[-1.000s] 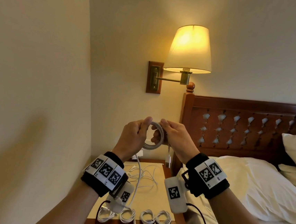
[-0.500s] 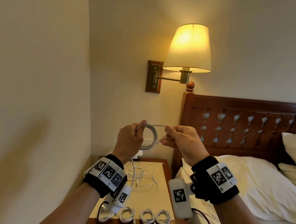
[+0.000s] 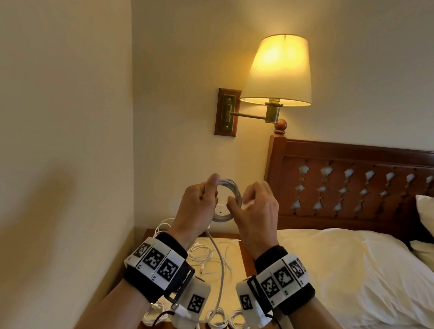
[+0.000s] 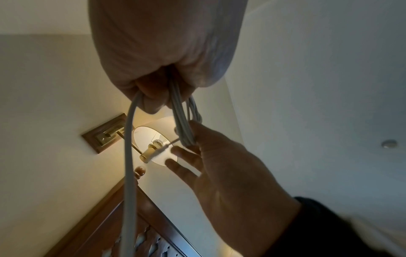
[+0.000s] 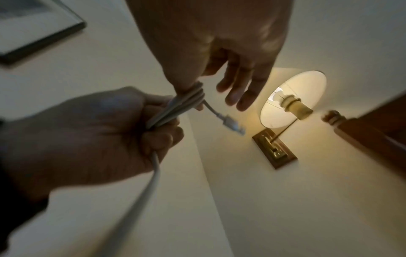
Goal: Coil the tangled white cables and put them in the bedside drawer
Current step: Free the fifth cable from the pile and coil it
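Several loops of the coil [image 3: 227,201] sit clamped in left hand [image 3: 198,207] above the desk [image 3: 239,248], right hand [image 3: 255,213] loose-fingered, only thumb touching, so they may spring apart or the tail [image 3: 220,270] snag.

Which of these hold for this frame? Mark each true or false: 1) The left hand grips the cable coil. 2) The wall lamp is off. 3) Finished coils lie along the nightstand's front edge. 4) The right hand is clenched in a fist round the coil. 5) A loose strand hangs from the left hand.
1) True: the left hand grips the cable coil.
2) False: the wall lamp is lit.
3) True: finished coils lie at the nightstand front.
4) False: the right hand has its fingers spread, touching the coil.
5) True: the loose strand hangs down.
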Demonstrator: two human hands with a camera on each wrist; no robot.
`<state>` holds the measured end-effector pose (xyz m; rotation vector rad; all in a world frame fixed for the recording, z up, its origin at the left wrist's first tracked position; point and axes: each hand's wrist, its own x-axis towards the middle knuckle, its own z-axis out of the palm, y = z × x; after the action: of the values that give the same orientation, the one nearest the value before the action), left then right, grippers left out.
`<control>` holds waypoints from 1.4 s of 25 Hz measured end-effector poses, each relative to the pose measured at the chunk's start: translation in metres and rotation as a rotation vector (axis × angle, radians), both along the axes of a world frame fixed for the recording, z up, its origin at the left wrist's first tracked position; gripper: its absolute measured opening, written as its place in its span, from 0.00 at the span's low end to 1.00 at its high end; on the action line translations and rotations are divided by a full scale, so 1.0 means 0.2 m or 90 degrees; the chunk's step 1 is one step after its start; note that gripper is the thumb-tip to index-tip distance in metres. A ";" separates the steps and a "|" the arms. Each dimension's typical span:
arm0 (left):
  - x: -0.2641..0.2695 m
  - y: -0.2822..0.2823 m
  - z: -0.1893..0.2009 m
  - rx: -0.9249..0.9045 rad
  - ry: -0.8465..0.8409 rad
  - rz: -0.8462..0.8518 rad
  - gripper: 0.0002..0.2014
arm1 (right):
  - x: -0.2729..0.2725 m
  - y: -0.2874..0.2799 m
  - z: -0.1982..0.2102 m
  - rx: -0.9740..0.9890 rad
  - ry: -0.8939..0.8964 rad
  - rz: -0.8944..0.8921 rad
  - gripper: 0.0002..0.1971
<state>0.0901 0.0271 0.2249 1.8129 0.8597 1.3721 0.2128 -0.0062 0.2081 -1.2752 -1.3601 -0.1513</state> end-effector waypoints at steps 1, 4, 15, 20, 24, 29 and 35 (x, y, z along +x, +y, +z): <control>0.00 0.00 0.01 -0.006 -0.004 0.000 0.26 | 0.00 0.01 0.01 0.002 0.064 0.078 0.12; -0.01 0.00 0.04 -0.002 -0.011 0.021 0.26 | -0.02 -0.02 0.06 -0.074 0.226 0.323 0.10; -0.07 0.07 0.09 -0.080 -0.042 0.045 0.24 | 0.09 -0.10 0.09 -0.246 0.071 0.321 0.22; -0.08 0.10 0.07 -0.062 -0.020 0.054 0.25 | 0.12 -0.11 0.09 -0.363 0.113 0.377 0.23; -0.04 0.08 0.02 0.022 0.013 0.070 0.26 | 0.07 -0.11 0.07 -0.398 0.318 0.475 0.12; -0.02 0.07 0.00 0.001 -0.006 0.041 0.25 | -0.02 -0.11 0.03 -0.259 0.476 0.542 0.15; -0.11 0.15 -0.10 0.091 0.023 -0.071 0.15 | 0.04 -0.08 0.12 -0.179 0.551 0.525 0.15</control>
<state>0.0676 0.0573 0.2048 1.9693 0.6826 1.3628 0.2199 -0.0214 0.2317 -0.7350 -1.0297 1.0721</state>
